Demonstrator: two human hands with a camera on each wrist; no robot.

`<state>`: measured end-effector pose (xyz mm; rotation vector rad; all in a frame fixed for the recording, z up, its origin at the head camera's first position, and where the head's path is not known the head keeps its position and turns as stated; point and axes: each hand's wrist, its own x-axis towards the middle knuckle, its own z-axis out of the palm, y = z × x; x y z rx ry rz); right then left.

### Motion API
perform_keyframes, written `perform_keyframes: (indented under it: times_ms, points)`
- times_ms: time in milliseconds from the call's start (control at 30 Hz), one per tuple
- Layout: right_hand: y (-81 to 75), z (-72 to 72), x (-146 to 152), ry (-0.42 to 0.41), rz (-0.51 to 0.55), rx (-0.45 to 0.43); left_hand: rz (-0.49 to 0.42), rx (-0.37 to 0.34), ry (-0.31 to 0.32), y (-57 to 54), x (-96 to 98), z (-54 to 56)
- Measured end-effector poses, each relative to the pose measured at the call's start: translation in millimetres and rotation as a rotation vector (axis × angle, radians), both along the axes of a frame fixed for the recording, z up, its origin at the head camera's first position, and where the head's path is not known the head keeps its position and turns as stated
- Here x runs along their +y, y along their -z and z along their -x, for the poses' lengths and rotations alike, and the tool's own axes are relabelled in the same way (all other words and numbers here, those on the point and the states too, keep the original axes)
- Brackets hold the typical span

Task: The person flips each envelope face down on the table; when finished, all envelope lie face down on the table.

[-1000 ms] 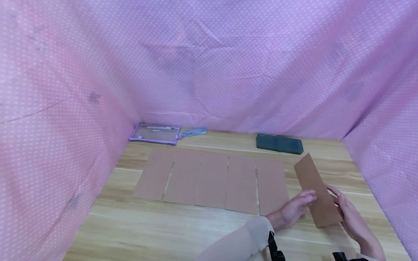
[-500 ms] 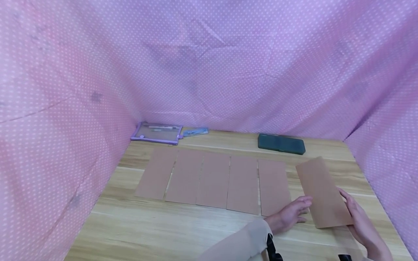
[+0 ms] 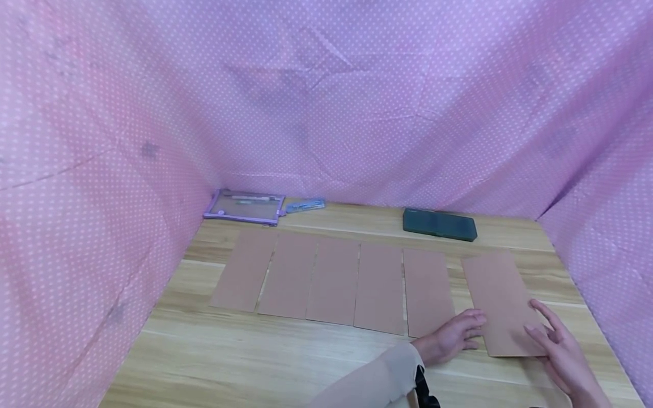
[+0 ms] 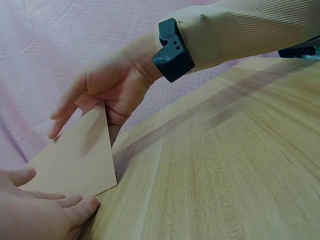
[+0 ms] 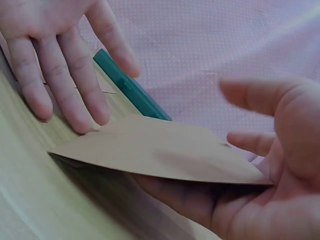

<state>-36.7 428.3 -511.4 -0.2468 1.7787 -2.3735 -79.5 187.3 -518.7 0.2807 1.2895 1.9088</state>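
A rectangular brown cardboard piece point(image 3: 501, 306) lies at the right end of a row of similar pieces, its near right side slightly raised. Under that side are some fingers of my right hand point(image 3: 563, 357). The thumb stands apart above the cardboard, as the right wrist view shows, so nothing is pinched. My left hand point(image 3: 451, 338) is by the cardboard's left edge, fingers extended, fingertips at or very near that edge. In the left wrist view the same cardboard point(image 4: 75, 160) slopes between both hands. Its underside is hidden.
Several flat cardboard pieces point(image 3: 333, 280) lie side by side on the wooden table point(image 3: 229, 362). Behind them are a purple-edged mesh pouch point(image 3: 247, 208), a small blue item point(image 3: 305, 206) and a dark green case point(image 3: 439, 225). Pink dotted cloth point(image 3: 326, 113) encloses the table.
The cardboard has gone from tilted upright to nearly flat. My right hand has moved right and its thumb has come off the cardboard. My left hand has shifted slightly left.
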Motion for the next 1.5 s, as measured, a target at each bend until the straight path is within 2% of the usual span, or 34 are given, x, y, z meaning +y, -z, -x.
perform_keyframes:
  times_ms: [67, 233, 367, 533, 667, 767, 933, 1100, 1300, 1433, 1500]
  points:
    - [2.3, -1.1, -0.9, 0.012, 0.021, 0.008, -0.003, -0.002, -0.013, 0.4, -0.1, -0.8]
    - [5.3, -1.6, -3.7, -0.003, 0.175, 0.013, 0.009, -0.011, -0.068, 0.9, 1.3, -2.3]
    - [5.5, -2.2, -6.1, 0.044, 0.272, -0.006, 0.035, -0.03, -0.122, 0.6, 3.7, -2.9]
    - [4.9, -2.8, -8.7, 0.097, 0.278, -0.025, 0.066, -0.043, -0.153, -1.6, 5.6, -4.9]
    - [5.4, -0.9, -11.2, 0.073, 0.293, -0.042, 0.095, -0.031, -0.168, -3.4, 6.2, -7.5]
    - [7.4, 0.5, -12.5, 0.035, 0.307, -0.04, 0.104, -0.034, -0.205, -3.5, 7.3, -9.5]
    - [11.6, 1.1, -11.1, -0.063, 0.253, -0.023, 0.104, -0.035, -0.308, -1.4, 8.3, -10.1]
    - [9.5, 2.1, -12.6, -0.137, 0.206, 0.004, 0.197, 0.037, -0.396, -3.2, 6.6, -7.5]
    - [3.4, 2.1, -14.5, -0.107, 0.038, 0.03, 0.352, 0.105, -0.439, -12.5, 4.2, -6.4]
    - [2.7, 1.6, -13.1, -0.075, -0.034, 0.057, 0.375, 0.108, -0.455, -16.3, 3.0, -7.0]
    - [1.8, 0.6, -12.4, -0.03, -0.117, 0.054, 0.388, 0.111, -0.464, -17.2, 2.9, -7.5]
